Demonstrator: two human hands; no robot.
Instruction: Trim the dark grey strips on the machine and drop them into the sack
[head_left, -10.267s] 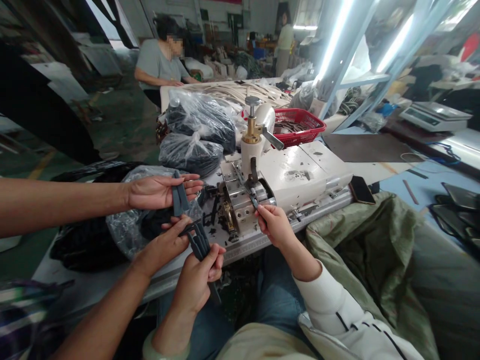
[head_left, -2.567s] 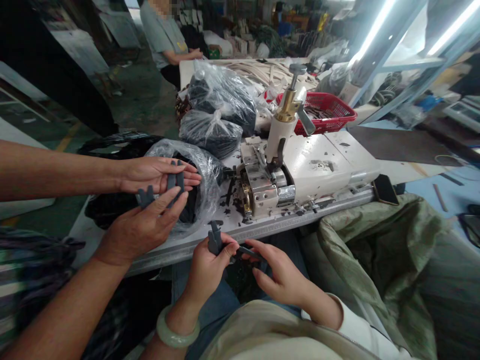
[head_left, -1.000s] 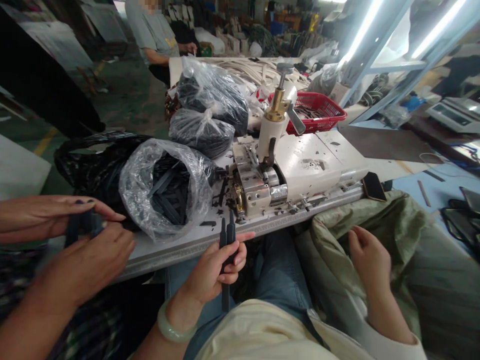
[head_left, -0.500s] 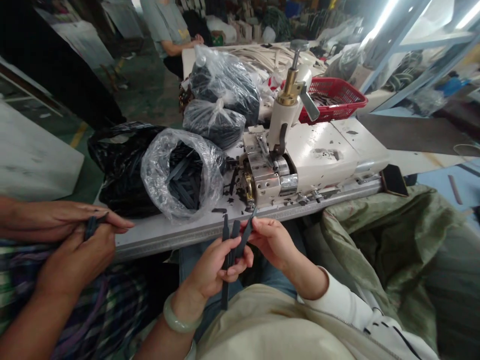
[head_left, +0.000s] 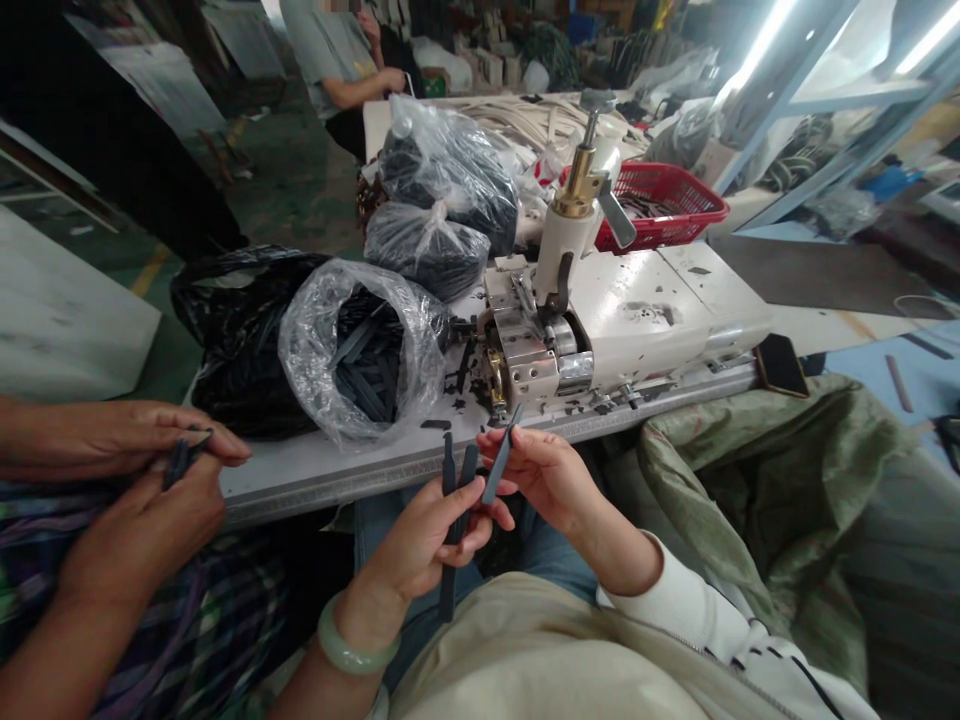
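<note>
strips point(head_left: 448, 470) in left hand point(head_left: 420, 540), right hand point(head_left: 544, 480) near table edge point(head_left: 337, 482)

Nothing can be read clearly. The grey T-shirt point(head_left: 322, 30) on the person at the far end of the table has a small yellow print point(head_left: 347, 22) on the chest, too small and blurred to make out. The dark strips point(head_left: 448, 540) held close to the camera show no legible lettering. Neither does the white sewing machine point(head_left: 637, 310) at the near edge of the table, where only small dark marks and holes show on the casing. The weighing scale at the far right is cut off at the frame's edge, and no figures can be read on it.
</note>
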